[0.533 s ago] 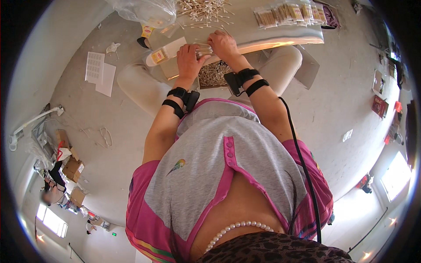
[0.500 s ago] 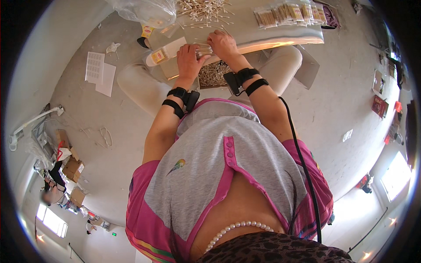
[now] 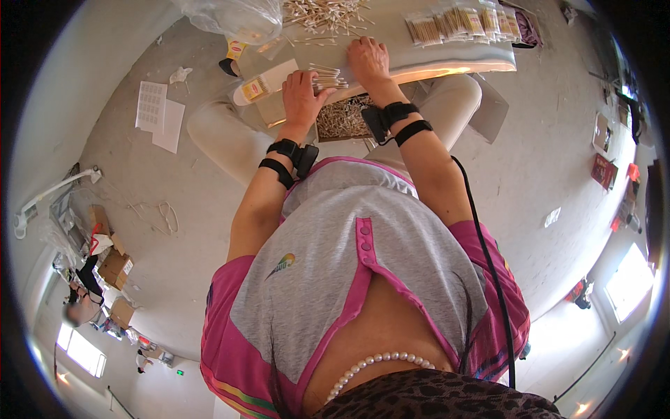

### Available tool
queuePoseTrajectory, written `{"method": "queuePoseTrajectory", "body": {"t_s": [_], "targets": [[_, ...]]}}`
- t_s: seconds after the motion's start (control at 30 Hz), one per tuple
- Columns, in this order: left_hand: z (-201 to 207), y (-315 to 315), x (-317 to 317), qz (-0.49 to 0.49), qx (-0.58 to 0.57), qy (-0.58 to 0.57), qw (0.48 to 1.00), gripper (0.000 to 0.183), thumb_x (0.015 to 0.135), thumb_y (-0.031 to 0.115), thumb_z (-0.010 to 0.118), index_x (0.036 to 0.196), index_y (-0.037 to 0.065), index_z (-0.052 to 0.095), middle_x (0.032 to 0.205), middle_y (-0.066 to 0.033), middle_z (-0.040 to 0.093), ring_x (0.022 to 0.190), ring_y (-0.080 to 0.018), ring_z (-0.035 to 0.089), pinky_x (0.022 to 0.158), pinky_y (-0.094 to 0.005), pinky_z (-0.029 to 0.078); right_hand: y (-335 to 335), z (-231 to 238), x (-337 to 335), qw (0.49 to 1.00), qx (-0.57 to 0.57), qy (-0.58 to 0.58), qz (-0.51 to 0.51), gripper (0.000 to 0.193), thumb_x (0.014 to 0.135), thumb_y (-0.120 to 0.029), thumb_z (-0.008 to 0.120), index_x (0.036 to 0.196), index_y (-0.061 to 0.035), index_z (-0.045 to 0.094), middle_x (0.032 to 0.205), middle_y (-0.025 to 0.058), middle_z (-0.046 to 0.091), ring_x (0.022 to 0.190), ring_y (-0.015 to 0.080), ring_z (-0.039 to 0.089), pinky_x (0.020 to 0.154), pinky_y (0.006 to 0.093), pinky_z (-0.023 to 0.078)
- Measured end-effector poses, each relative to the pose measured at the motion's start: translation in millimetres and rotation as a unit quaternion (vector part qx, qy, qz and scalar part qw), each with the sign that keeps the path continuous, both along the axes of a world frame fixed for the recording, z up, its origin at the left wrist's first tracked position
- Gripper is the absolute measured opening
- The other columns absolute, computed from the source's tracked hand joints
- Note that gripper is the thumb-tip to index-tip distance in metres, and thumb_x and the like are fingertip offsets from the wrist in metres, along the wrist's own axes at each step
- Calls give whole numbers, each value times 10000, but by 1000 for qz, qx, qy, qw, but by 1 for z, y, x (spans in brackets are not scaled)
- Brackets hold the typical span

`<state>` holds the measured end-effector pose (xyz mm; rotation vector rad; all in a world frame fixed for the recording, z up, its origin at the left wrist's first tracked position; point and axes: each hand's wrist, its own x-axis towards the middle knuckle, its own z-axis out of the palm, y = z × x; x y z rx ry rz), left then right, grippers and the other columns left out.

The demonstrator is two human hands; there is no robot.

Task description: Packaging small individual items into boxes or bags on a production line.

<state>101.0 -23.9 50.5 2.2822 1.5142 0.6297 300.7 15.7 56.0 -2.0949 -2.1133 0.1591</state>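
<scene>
Tabletop (image 3: pixel 447 66): left hand (image 3: pixel 301 94) grips stick bundle (image 3: pixel 326 78); right hand (image 3: pixel 368 59) lies flat.

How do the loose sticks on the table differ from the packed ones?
The loose sticks lie scattered in a heap at the table's far edge; the packed bundles sit in clear sleeves, lined up in a row. The heap is ahead of the left hand, the row beyond the right hand. Both look pale and thin.

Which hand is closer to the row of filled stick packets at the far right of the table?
Right. The right hand rests on the table just left of the row of filled packets. The left hand is farther left, holding a small bundle of sticks.
</scene>
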Motion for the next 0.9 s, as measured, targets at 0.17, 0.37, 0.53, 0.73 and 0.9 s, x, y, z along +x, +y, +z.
{"method": "queuePoseTrajectory", "body": {"t_s": [0.17, 0.37, 0.53, 0.73, 0.9], "targets": [[-2, -1, -1, 1, 12, -4, 1000, 561, 706, 427, 868, 1086, 95, 622, 1046, -91, 586, 1027, -313, 566, 872, -454, 439, -23, -2, 3, 999, -41, -12, -29, 182, 868, -142, 600, 978, -47, 708, 1012, 128, 692, 998, 303, 677, 866, 455, 500], [-1, 0, -1, 1, -15, -5, 1000, 547, 717, 429, 859, 1081, 94, 625, 1056, -90, 585, 1038, -314, 562, 896, -456, 434, -36, -5, 3, 996, -30, 15, -78, 187, 928, -224, 586, 958, -71, 688, 1015, 128, 682, 1012, 315, 665, 884, 457, 489], [-2, -1, -2, 4, 1, 1, 1000, 543, 718, 427, 859, 1075, 96, 619, 1060, -90, 587, 1041, -314, 561, 896, -452, 434, -27, -2, -9, 997, 28, 24, 72, 126, 925, -180, 589, 936, -79, 665, 984, 104, 656, 1000, 300, 649, 884, 450, 486], [0, -2, 2, 18, 2, 21, 1000, 612, 690, 433, 874, 1117, 94, 595, 1074, -98, 588, 1061, -322, 552, 915, -468, 421, -16, -9, -19, 990, 36, 78, 109, 117, 883, -125, 626, 982, -96, 681, 1011, 88, 658, 1033, 292, 640, 910, 442, 487], [2, -2, -3, 32, 25, 7, 999, 699, 671, 450, 880, 1186, 91, 574, 1110, -106, 580, 1100, -339, 531, 943, -488, 406, -26, -8, -11, 978, 50, 200, 41, 164, 854, -105, 659, 1007, -126, 714, 1035, 77, 664, 1057, 293, 635, 922, 445, 492]]}}
